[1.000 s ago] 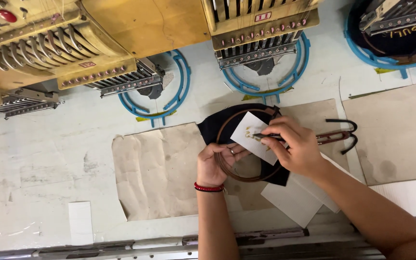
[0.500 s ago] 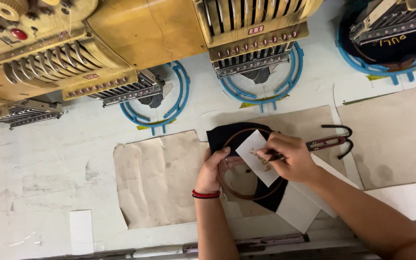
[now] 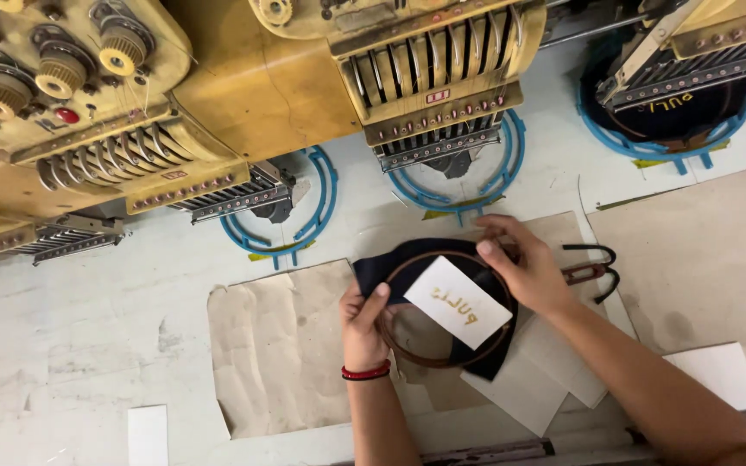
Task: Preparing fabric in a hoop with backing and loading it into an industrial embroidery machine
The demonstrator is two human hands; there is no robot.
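Observation:
A brown embroidery hoop (image 3: 407, 349) lies over a dark navy piece of fabric (image 3: 373, 269) on the white table. A white backing patch (image 3: 457, 302) with gold stitching sits inside the hoop. My left hand (image 3: 363, 324), with a red band at the wrist, grips the hoop's left rim and the fabric. My right hand (image 3: 524, 269) rests on the hoop's upper right rim, fingers curled over the fabric edge. Scissors with black handles (image 3: 593, 269) lie just right of my right hand.
Yellow embroidery machine heads (image 3: 243, 95) hang over the far side with blue hoop frames (image 3: 304, 229) below them. Brown paper sheets (image 3: 282, 345) and white backing pieces (image 3: 714, 371) lie on the table. A metal rail (image 3: 494, 450) runs along the near edge.
My right hand has lifted off the white patch and moved to the hoop's upper right rim, uncovering the gold stitching. The view has tilted toward the machine heads.

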